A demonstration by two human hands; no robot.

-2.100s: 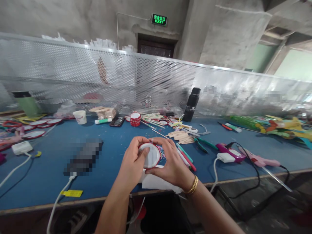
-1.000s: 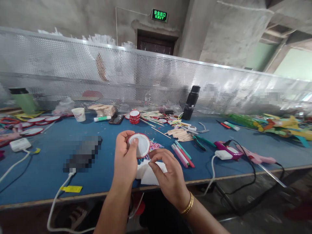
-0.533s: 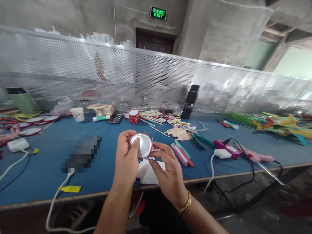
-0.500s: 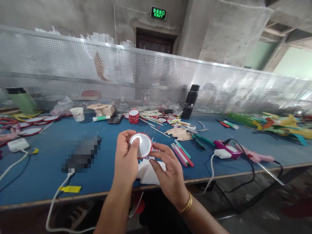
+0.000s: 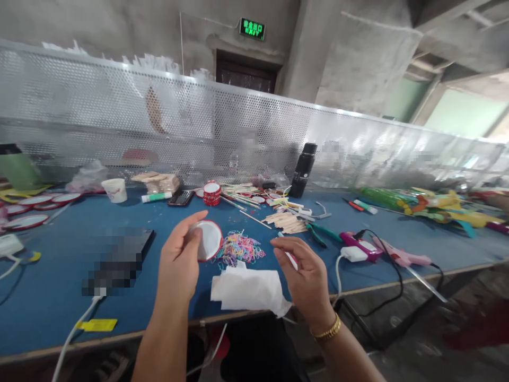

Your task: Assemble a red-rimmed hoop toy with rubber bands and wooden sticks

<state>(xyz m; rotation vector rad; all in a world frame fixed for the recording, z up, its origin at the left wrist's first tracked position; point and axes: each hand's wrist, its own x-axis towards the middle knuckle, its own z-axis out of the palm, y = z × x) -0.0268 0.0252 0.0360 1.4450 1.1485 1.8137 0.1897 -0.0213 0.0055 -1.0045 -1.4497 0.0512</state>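
My left hand (image 5: 181, 260) is closed on a round red-rimmed lid (image 5: 210, 240), its pale face tilted up towards me. The thumb lies over the lid's left edge. To the right, apart from the lid, my right hand (image 5: 304, 273) hovers with thumb and index tip close together in a pinch; whatever they hold, if anything, is too small to make out. Marker pens, mostly hidden, lie behind that hand. Between the hands is a loose heap of small coloured rubber bands (image 5: 240, 248). A crumpled white paper sheet (image 5: 248, 288) lies in front of the heap.
A stack of red-rimmed lids (image 5: 211, 193), wooden sticks (image 5: 286, 220) and a black bottle (image 5: 304, 170) stand farther back. Green-handled pliers (image 5: 317, 234) and a pink glue gun (image 5: 401, 254) lie at right. A cabled phone (image 5: 123, 260) is at left, a paper cup (image 5: 115, 190) behind.
My hands have moved apart: the left carries the lid leftwards, while the right has come off the lid and moved right. The rubber band heap now shows between them.
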